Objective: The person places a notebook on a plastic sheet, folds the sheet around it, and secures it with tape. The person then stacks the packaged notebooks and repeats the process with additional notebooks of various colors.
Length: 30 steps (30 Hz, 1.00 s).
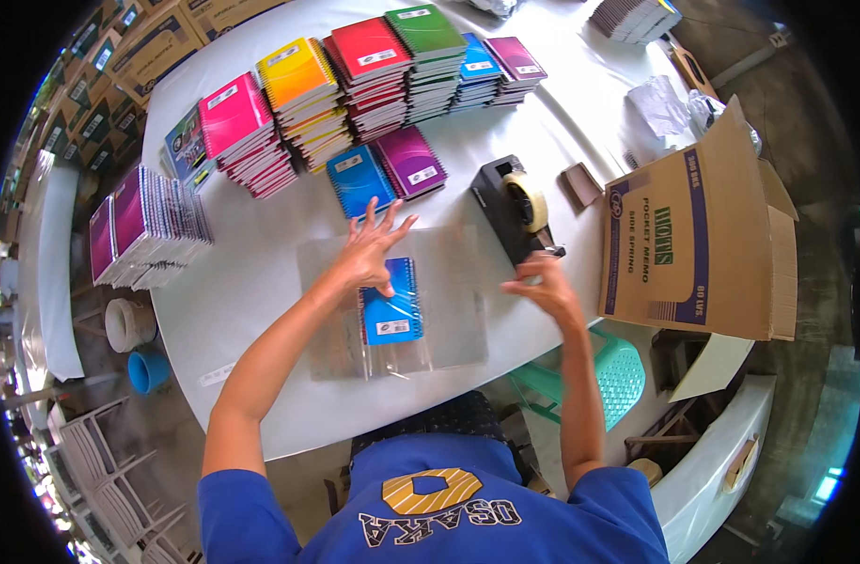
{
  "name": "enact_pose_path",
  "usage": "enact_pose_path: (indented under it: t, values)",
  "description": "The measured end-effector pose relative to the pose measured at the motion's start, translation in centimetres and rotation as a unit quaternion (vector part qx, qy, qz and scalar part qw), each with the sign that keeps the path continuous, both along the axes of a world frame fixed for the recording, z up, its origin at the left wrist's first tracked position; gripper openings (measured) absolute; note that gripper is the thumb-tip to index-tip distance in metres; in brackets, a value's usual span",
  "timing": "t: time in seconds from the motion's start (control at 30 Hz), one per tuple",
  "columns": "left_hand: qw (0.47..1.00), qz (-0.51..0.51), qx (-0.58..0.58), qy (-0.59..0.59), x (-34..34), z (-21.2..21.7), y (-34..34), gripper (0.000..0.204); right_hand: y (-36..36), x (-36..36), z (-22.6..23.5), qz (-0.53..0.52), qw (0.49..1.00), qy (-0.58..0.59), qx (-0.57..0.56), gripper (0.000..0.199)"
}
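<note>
My left hand (366, 256) is spread out, its thumb resting on a small blue spiral notebook (392, 315). The notebook lies on a clear plastic sheet (453, 329), with a reddish edge showing along its left side. My right hand (547, 282) is pinched at the near end of a black tape dispenser (494, 202), which carries a roll of yellowish tape (526, 200). What its fingertips hold, if anything, is too small to make out. Just beyond my left fingers lie another blue notebook (357, 180) and a purple notebook (409, 162).
Stacked notebooks in pink (237, 117), yellow (294, 75), red (366, 47) and green (425, 33) line the far side. Purple notebooks (143, 221) stand at the left. An open cardboard box (670, 235) flanks my right arm, above a green stool (618, 376). A small brown tray (580, 186) sits between dispenser and box.
</note>
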<state>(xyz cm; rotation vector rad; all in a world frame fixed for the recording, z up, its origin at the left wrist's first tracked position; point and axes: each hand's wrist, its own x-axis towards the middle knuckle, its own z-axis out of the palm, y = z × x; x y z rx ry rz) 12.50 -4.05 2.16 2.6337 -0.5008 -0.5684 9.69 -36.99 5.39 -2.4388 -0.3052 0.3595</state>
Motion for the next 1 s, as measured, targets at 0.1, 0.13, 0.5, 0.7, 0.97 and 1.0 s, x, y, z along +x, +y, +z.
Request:
enact_pose_path:
  t: [0.1, 0.13, 0.5, 0.7, 0.97, 1.0]
  values:
    - [1.0, 0.002, 0.003, 0.003, 0.2, 0.1, -0.5, 0.143, 10.5, 0.4, 0.1, 0.107, 0.972, 0.18, 0.105, 0.036]
    - [1.0, -0.001, -0.001, 0.0, 0.2, 0.1, -0.4, 0.143, 12.9, 0.4, -0.1, 0.121, 0.964, 0.214, 0.105, 0.036]
    - [0.999, -0.018, -0.046, -0.019, 0.2, -1.5, 0.1, 0.143, 19.9, -1.4, -2.3, 0.061, 0.98, 0.012, -0.19, 0.026]
    - [0.999, -0.016, -0.028, -0.029, -0.5, 0.8, 0.6, 0.135, 17.3, -0.3, -1.7, 0.128, 0.951, 0.056, -0.278, 0.055]
    - [0.973, 0.224, -0.05, 0.005, -9.6, -5.3, 3.7, 0.089, 13.9, -4.2, -7.6, -0.027, 0.986, 0.077, 0.147, 0.07]
    - [0.974, 0.211, -0.075, 0.015, -10.3, -5.0, 3.4, 0.084, 14.1, -4.7, -7.8, -0.069, 0.969, 0.09, 0.221, 0.07]
